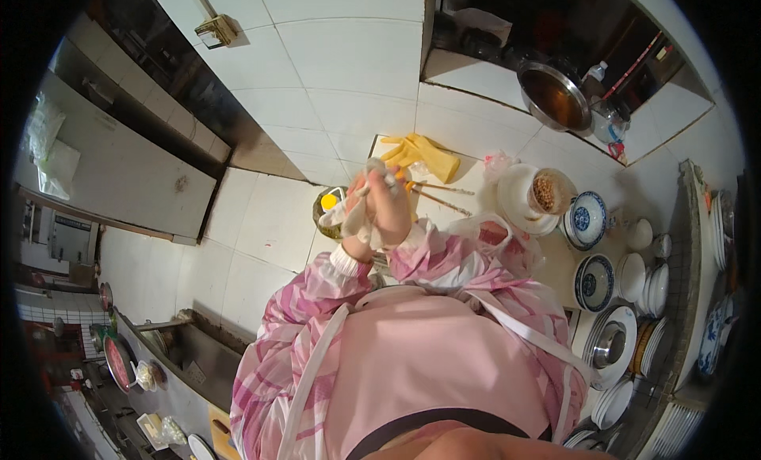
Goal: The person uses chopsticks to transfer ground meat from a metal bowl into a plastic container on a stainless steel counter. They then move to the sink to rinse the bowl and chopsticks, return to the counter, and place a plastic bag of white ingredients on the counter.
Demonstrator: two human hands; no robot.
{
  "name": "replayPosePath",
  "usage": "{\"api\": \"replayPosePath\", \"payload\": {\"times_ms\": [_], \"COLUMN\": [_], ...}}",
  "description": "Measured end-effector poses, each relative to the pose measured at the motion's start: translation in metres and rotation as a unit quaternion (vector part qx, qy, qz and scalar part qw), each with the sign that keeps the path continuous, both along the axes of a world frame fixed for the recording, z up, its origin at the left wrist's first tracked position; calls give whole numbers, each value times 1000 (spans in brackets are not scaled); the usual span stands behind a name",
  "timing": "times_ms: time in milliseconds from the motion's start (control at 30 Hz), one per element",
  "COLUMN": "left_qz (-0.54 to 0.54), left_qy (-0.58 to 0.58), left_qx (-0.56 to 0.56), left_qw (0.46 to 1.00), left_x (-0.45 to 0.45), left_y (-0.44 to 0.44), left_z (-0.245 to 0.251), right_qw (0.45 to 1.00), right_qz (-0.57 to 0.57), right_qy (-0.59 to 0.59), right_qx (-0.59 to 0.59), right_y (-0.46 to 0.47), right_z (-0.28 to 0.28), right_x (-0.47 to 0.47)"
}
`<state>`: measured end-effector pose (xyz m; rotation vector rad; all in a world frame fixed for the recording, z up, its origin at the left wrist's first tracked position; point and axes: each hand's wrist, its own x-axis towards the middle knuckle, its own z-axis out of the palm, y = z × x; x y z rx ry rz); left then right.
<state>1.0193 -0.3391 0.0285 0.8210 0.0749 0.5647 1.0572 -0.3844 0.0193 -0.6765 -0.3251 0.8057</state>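
Note:
In front of my chest my two hands meet around a white fabric glove. The bare right hand [390, 213] presses against the glove and grips its cloth. My left hand [359, 247] shows mainly at the wrist; the rest is covered by the white glove [355, 215] and the right hand. Whether the left hand is inside the glove or holds it, I cannot tell. Limp white glove fingers point to the left. Just beyond, yellow rubber gloves [437, 158] lie on a white surface, near metal tongs [443, 199] with a yellow part.
A yellow-capped container [329, 202] stands left of my hands. To the right are a plastic bag [498, 237], a tub of brown bits [547, 191] on white plates, patterned bowls [588, 220] and stacked dishes [612, 403]. A metal basin [554, 95] rests on the ledge. Far left stands a worktop [172, 394].

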Motion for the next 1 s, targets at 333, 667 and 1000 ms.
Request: {"api": "replayPosePath", "payload": {"times_ms": [333, 667, 1000], "left_qz": [5, 79, 68], "left_qy": [-5, 55, 80], "left_qx": [220, 72, -208], "left_qw": [976, 993, 972], "left_x": [-11, -15, -31], "left_y": [22, -1, 40], "left_z": [18, 27, 46], "right_qw": [928, 799, 962], "right_qz": [169, -94, 229], "right_qy": [318, -588, -119], "right_qx": [96, -82, 86], "right_y": [-27, 14, -31], "right_z": [46, 9, 69], "right_x": [37, 22, 32]}}
